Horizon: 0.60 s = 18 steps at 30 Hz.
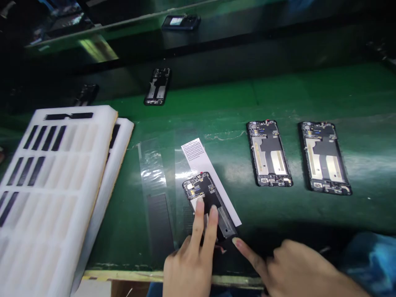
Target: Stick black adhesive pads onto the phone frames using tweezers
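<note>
An opened phone body (212, 198) with bare circuit boards lies tilted on the green table, partly over a white strip (222, 189) with rows of small dark dots at its top end. My left hand (193, 247) rests its outstretched index and middle fingers on the phone's inside. At the phone's lower right corner, the extended index fingertip of my right hand (287, 264) touches the edge. The other right fingers are curled and partly hidden. A bit of red shows below the phone, beside my left fingers. Clear film strips (153, 163) and a dark strip (161, 222) lie to the left.
Two more opened phones (269, 152) (325, 156) lie at right. Another opened phone (157, 86) sits farther back, with a dark phone (181, 22) on the ledge. White foam trays (66, 154) with slots, some holding black strips, overlap at left. The table's front edge (130, 275) is near.
</note>
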### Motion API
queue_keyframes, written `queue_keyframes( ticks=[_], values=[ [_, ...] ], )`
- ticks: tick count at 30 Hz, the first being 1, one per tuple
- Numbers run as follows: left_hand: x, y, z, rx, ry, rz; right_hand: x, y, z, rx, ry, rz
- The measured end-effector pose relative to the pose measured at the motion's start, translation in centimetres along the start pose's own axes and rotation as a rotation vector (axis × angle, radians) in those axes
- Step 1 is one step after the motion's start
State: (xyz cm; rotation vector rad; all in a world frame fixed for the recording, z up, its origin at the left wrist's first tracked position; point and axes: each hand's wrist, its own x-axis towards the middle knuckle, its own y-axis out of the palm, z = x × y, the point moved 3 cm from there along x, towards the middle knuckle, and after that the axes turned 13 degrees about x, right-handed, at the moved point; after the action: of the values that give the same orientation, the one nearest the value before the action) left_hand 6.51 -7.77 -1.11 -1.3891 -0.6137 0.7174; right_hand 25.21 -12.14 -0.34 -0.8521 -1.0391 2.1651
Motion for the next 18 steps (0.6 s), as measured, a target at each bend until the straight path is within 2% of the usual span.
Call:
queue_keyframes(
  ticks=[3,6,9,12,15,18],
  values=[
    [0.6,-0.4,-0.2,0.162,-0.022,0.047,1.7,-2.8,-1.6,0.209,0.093,-0.056],
    [0.4,-0.1,-0.4,0.156,-0.037,0.022,3.7,-4.0,-2.7,0.288,0.262,-0.161],
    [-0.5,0.7,-0.6,0.088,-0.01,-0.104,5.0,-2.9,-2.9,0.123,0.359,-0.263],
    [-1.2,0.9,-0.2,-0.105,-0.023,-0.293,5.4,-1.0,-2.8,0.015,0.414,-0.311],
    [-1.5,0.4,2.2,-0.344,-0.27,-0.366,5.1,-0.2,-2.5,0.042,0.409,-0.327],
    [-1.8,-0.5,5.5,-0.505,-0.551,-0.508,4.8,-1.2,-2.2,0.15,0.385,-0.312]
  ],
)
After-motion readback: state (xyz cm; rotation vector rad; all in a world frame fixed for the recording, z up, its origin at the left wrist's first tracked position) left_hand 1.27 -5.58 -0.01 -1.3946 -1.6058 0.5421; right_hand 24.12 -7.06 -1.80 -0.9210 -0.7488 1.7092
